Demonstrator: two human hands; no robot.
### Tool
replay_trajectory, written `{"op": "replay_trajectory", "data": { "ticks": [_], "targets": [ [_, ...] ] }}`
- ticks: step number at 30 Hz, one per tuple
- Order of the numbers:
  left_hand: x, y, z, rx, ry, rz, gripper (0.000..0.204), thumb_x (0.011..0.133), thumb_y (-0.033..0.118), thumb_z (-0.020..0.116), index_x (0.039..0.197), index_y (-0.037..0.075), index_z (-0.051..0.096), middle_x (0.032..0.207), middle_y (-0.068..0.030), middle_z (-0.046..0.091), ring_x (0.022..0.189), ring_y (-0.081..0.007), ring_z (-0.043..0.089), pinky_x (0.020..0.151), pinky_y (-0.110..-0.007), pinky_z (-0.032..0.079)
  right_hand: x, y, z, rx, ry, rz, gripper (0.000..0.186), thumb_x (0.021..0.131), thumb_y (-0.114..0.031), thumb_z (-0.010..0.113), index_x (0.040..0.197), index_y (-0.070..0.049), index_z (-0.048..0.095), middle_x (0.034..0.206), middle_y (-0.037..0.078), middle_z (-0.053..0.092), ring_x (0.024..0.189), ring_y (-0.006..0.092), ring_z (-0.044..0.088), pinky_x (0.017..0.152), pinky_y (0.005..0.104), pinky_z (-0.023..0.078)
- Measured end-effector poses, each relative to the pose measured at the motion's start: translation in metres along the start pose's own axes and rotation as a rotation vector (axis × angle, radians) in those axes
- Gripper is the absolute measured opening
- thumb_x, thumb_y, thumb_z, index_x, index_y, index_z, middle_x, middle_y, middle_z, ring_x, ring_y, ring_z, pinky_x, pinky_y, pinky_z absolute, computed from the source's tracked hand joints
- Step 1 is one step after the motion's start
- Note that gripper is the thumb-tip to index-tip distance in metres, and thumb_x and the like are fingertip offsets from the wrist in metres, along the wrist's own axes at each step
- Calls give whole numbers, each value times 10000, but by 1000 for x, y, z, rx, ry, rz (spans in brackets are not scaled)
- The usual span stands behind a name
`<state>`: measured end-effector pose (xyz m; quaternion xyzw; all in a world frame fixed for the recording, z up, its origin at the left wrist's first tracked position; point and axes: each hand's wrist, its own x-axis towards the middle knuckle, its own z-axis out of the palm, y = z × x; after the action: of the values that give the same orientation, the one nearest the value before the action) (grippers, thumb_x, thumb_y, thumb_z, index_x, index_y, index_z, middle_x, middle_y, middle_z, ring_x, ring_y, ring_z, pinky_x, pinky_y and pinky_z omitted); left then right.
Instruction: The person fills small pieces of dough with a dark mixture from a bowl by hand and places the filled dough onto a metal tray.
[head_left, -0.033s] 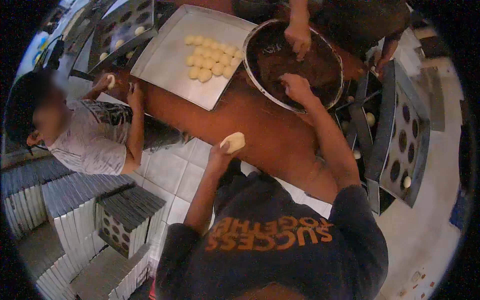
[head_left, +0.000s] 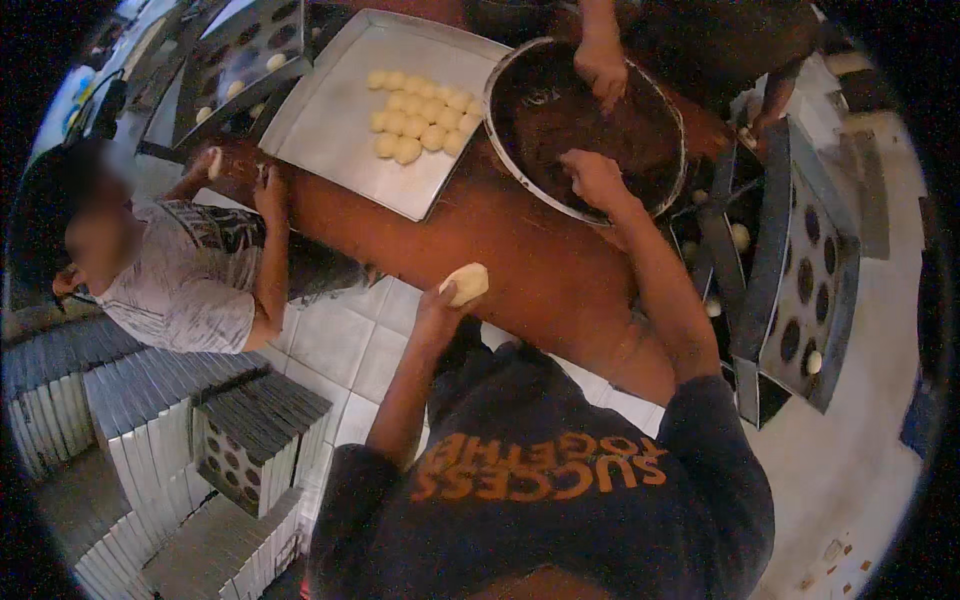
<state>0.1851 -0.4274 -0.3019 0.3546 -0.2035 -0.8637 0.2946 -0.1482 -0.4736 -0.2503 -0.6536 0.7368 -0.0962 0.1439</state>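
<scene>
My left hand [head_left: 438, 312] holds a flattened piece of pale dough [head_left: 468, 284] over the near edge of the brown table. Its thumb lies on the dough. My right hand [head_left: 597, 183] reaches into a large round basin [head_left: 497, 150] of dark brown filling [head_left: 555, 125]. The fingers there are bent and drawn together at the filling; whatever they may pinch is hidden. Across from me, another person's hand [head_left: 603, 72] reaches into the same basin. Left of the basin, a square metal tray [head_left: 330, 130] carries several pale dough balls [head_left: 415, 112] in rows.
A person [head_left: 190, 270] on the left handles a small dough piece. Metal pans with round hollows [head_left: 800, 270] stand tilted at right, some dough balls in them; similar pans [head_left: 250, 60] are at far left. Stacked pans [head_left: 180, 420] fill the lower left beside the tiled floor [head_left: 350, 350].
The other person's hand in the basin has shifted slightly right. The dough in the left person's hand has turned a little. My hands are almost unmoved.
</scene>
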Motion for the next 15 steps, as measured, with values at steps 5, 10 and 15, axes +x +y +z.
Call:
{"op": "replay_trajectory", "data": {
  "ticks": [5, 10, 15],
  "targets": [
    [17, 3, 29, -33, -76, -28, 377, 885, 158, 445, 1153, -99, 383, 1169, -193, 438, 1079, -295, 462, 901, -422, 427, -48, -20, -46, -3, -122, 76, 295, 701, -68, 501, 974, -84, 612, 970, 150, 600, 933, 329, 553, 796, 416, 435],
    [22, -2, 110, -6, -103, -18, 327, 881, 151, 454, 1107, -84, 419, 1116, -185, 473, 1030, -286, 498, 844, -420, 475, -135, -18, -44, 581, 36, 343, 297, 691, -65, 541, 977, -75, 622, 908, 166, 606, 886, 350, 558, 799, 393, 439],
    [14, -57, 160, -97, -219, -234, 277, 872, 129, 454, 1072, -62, 456, 1053, -169, 509, 949, -265, 535, 818, -416, 492, -228, -70, -22, 428, 553, 253, 389, 674, -8, 547, 1056, -71, 586, 912, 152, 579, 858, 320, 558, 779, 368, 454]
  ]
}}
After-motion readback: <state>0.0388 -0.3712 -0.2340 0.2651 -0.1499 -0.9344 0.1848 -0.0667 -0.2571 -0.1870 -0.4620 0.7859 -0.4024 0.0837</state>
